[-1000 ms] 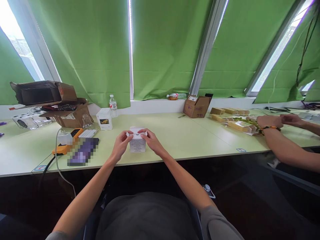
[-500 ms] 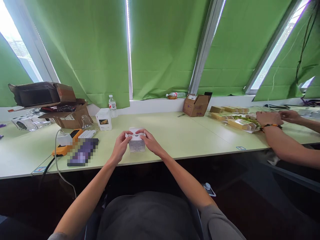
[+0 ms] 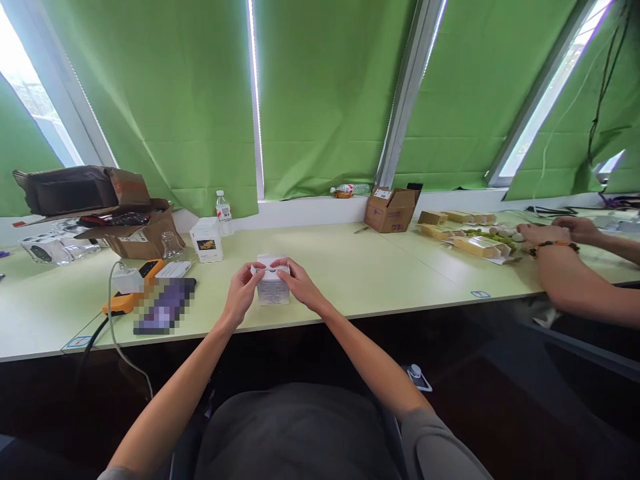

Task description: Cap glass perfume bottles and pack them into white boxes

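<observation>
A small white carton (image 3: 273,289) with fine print on its front stands on the pale green table (image 3: 350,267), straight in front of me. My left hand (image 3: 241,291) grips its left side, fingertips pinching the top flap. My right hand (image 3: 301,285) holds the right side the same way, thumb and fingers on the top edge. Both hands are closed on the carton.
A second white carton (image 3: 207,239) and a water bottle (image 3: 223,213) stand behind. Left: open cardboard boxes (image 3: 125,220), an orange device (image 3: 131,288) with a cable, a blurred dark object (image 3: 165,305). Right: a cardboard box (image 3: 390,210), yellow packets (image 3: 475,245), another person's hands (image 3: 550,235).
My hands and the carton have barely moved; the fingers shifted slightly on the top flap. The other person's hands moved a little to the right.
</observation>
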Motion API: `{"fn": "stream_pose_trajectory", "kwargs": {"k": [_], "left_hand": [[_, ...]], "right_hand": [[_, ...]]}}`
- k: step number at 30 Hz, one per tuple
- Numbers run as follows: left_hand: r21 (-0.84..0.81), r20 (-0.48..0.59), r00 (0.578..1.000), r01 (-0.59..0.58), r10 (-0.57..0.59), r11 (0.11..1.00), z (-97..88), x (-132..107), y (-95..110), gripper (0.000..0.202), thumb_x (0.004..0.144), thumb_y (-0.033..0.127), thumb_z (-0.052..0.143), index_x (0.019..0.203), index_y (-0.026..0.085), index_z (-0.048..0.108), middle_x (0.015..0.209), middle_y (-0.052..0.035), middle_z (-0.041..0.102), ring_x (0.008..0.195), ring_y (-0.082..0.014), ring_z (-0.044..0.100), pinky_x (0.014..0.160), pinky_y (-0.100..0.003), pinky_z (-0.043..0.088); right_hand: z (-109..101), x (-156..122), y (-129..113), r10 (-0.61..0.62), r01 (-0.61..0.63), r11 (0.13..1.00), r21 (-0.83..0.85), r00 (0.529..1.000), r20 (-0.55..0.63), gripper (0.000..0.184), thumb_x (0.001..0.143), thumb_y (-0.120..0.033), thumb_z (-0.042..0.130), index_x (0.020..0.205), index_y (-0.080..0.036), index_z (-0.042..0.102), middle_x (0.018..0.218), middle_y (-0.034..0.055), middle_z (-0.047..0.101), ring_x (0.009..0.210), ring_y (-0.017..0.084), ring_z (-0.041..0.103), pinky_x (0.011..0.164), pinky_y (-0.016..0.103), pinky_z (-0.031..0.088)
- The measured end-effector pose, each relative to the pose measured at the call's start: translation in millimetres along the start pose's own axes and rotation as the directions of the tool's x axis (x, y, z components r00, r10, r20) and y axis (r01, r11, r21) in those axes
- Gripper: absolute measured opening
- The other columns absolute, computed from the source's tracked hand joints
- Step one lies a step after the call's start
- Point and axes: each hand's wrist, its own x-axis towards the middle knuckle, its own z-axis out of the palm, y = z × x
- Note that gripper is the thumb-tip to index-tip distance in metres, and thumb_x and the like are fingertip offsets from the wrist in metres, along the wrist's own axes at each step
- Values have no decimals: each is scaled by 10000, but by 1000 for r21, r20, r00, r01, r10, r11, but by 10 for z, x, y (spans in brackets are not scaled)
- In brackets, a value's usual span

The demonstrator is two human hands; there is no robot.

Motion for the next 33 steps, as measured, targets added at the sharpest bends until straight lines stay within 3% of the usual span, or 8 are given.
{"fn": "stream_pose_trajectory", "kwargs": {"k": [4,10,17,24,33], "left_hand": [[-54,46,999,-26,29,998,1,-2,14,287,827,440,598,984,202,635,855,-20,609,777,-154,538,706,-262,423],[-181,74,997,32,-19,983,-21,28,-34,467,905,568,391,1009,187,639,992,-77,649,898,-198,577,747,-290,431],[-199,82,995,67,-51,978,-43,43,-74,453,901,566,413,1041,199,638,1051,-74,658,949,-211,578,766,-293,429],[-158,66,997,54,-44,986,-50,43,-83,319,850,465,567,1026,216,662,1072,-53,641,927,-188,576,767,-278,439],[-178,55,998,44,-35,983,-39,44,-68,264,833,387,612,1023,213,671,1021,-45,637,899,-164,561,763,-263,443]], "right_hand": [[-6,35,31,1,-1,1000,19,1000,-8,233,851,-313,458,1032,-239,585,833,0,553,720,153,477,618,259,356],[-56,65,63,28,-30,998,54,999,28,274,878,-382,475,1074,-243,606,876,11,573,769,157,493,633,259,370],[-105,84,115,15,-19,998,56,997,80,357,889,-500,494,1108,-242,609,931,21,581,775,151,487,650,265,375],[-107,105,150,8,-16,995,102,996,85,300,877,-411,513,1104,-242,613,987,22,605,862,172,513,704,281,383],[-84,97,129,2,-8,995,101,998,62,279,863,-346,504,1093,-236,617,967,18,608,843,171,517,691,279,376]]}}
